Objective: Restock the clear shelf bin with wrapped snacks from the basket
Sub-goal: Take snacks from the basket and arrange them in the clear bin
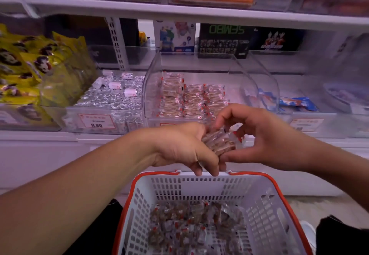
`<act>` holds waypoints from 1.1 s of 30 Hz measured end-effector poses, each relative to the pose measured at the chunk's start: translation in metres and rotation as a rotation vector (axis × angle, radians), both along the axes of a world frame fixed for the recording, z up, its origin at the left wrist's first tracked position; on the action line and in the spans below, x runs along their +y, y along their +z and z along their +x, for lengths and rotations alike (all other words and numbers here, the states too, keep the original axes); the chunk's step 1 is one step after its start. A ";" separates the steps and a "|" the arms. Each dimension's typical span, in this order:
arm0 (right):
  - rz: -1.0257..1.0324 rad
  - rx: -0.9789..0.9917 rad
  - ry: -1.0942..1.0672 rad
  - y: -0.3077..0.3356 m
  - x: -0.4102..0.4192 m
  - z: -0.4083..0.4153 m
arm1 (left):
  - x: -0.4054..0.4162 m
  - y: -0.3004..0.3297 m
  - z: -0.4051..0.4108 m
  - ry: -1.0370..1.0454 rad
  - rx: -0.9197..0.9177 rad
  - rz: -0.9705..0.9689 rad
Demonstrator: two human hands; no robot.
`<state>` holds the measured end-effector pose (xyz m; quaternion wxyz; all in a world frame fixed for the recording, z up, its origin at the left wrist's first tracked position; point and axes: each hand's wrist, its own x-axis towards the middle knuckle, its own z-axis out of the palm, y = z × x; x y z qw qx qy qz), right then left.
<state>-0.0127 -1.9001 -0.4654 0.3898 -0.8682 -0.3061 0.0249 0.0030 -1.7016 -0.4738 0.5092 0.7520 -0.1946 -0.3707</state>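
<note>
Holding: your left hand (179,147) grips a bundle of wrapped snacks (218,142), fingers curled round it.
Right hand: your right hand (259,137) pinches the bundle's far end, thumb beneath and fingers arched above.
Basket: the white, orange-rimmed basket (259,201) sits directly below your fingers, loose snacks (191,226) across its bottom.
Bin: the clear shelf bin (151,87) stands just beyond your fingertips, stacked rows (191,99) inside.
Neighbours: silver-wrapped sweets (111,99) lie left of your fingers; blue packets (295,103) lie right.
</note>
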 end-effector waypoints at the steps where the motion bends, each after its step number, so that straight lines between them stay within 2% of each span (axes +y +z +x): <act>1: 0.028 0.028 0.005 0.001 0.005 0.003 | 0.003 0.003 0.002 0.037 -0.029 0.012; 5: 0.157 0.112 -0.050 0.011 0.023 0.027 | 0.030 0.027 0.014 0.280 -0.020 -0.103; 6: 0.192 0.125 -0.111 0.015 0.027 0.040 | 0.040 0.032 0.019 0.392 -0.139 -0.082; 7: 0.217 0.133 -0.189 0.017 0.030 0.055 | 0.053 0.035 0.027 0.530 -0.348 0.004; 9: 0.175 0.126 -0.334 0.018 0.039 0.091 | 0.081 0.035 0.045 0.809 -0.827 0.265; 10: 0.106 0.121 -0.364 0.016 0.047 0.108 | 0.092 0.033 0.051 0.855 -0.939 0.391; 12: -0.048 0.095 -0.353 0.005 0.066 0.138 | 0.102 0.026 0.062 0.743 -0.907 0.577; 14: -0.143 0.054 -0.325 -0.010 0.087 0.161 | 0.100 0.016 0.071 0.576 -0.881 0.667; 16: -0.217 -0.006 -0.279 -0.024 0.102 0.177 | 0.097 0.011 0.077 0.485 -0.885 0.654; 19: -0.384 -0.247 -0.235 -0.036 0.109 0.193 | 0.099 0.010 0.084 0.431 -0.882 0.626; 22: -0.620 -0.381 -0.236 -0.044 0.106 0.203 | 0.100 0.010 0.086 0.396 -0.901 0.622; 25: -0.785 -0.342 -0.110 -0.049 0.104 0.209 | 0.099 0.011 0.085 0.385 -0.912 0.614; 29: -0.916 -0.441 -0.036 -0.042 0.104 0.209 | 0.099 0.012 0.084 0.380 -0.920 0.622; 33: -0.890 -0.322 -0.027 -0.039 0.107 0.208 | 0.100 0.011 0.082 0.379 -0.934 0.621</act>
